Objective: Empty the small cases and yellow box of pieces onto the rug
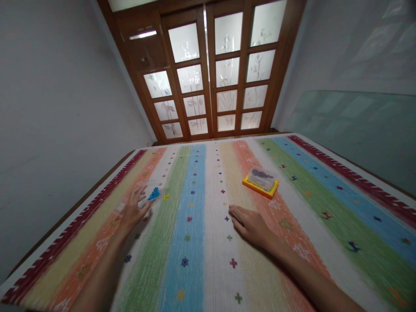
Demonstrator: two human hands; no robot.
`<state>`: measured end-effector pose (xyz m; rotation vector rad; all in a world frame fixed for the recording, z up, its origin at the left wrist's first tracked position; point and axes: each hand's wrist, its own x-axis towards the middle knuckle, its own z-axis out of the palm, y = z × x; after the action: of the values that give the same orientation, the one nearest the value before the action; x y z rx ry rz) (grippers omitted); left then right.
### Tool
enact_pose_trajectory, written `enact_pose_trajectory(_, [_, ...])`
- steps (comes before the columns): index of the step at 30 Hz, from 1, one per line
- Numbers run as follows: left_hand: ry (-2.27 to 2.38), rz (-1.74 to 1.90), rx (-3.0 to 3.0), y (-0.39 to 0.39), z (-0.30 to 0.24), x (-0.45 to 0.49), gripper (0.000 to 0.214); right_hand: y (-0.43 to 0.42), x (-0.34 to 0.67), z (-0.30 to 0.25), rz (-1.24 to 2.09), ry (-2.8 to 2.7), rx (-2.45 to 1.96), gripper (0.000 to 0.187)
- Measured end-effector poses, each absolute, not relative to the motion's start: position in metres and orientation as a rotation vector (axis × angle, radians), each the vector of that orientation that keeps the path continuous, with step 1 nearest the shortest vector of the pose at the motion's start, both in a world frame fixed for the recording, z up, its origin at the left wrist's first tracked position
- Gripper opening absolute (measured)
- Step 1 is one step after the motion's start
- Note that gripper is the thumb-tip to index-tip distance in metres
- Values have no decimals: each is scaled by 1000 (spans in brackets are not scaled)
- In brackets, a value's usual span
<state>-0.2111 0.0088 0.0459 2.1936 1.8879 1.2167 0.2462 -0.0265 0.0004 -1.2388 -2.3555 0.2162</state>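
My left hand [134, 208] is at the left of the cloth, its fingers and thumb curved around the side of what looks like a clear plastic box. Small blue pieces [154, 193] lie bunched inside it; the box's outline is faint. A small yellow piece [166, 196] lies just to the right of the blue ones. My right hand [248, 223] rests palm down on the cloth near the middle, fingers loosely stretched, holding nothing. Beyond it, a clear box with dark pieces [261, 177] sits on a yellow and orange tray [273, 190].
A striped, patterned cloth [195, 225] covers the table. Walls stand on both sides, with a pale green glass-like panel [354, 125] along the right. Wooden doors with glass panes [211, 69] are beyond the far edge.
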Motion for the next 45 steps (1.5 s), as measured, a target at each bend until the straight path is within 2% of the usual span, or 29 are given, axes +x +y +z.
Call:
enact_pose_trajectory(10, [1836,837,2460,16,60,-197,51,-27,245,1,265,-2316,-1284,35])
enact_pose_trajectory(23, [1605,556,2689,21,69,-181,56,-28,246,13,320,-2370,-1298,29])
enact_pose_trajectory(30, [1635,474,2690,21,83,-180,57,-26,246,11,306,-2387,-1270,28])
enact_pose_trajectory(40, [1775,616,2590,18,95,-197,52,-26,248,7,299,-2377,-1235,28])
enact_pose_trajectory(45, [2075,893,2386,16,96,-210,55,-26,249,8,302,-2393,-1223,28])
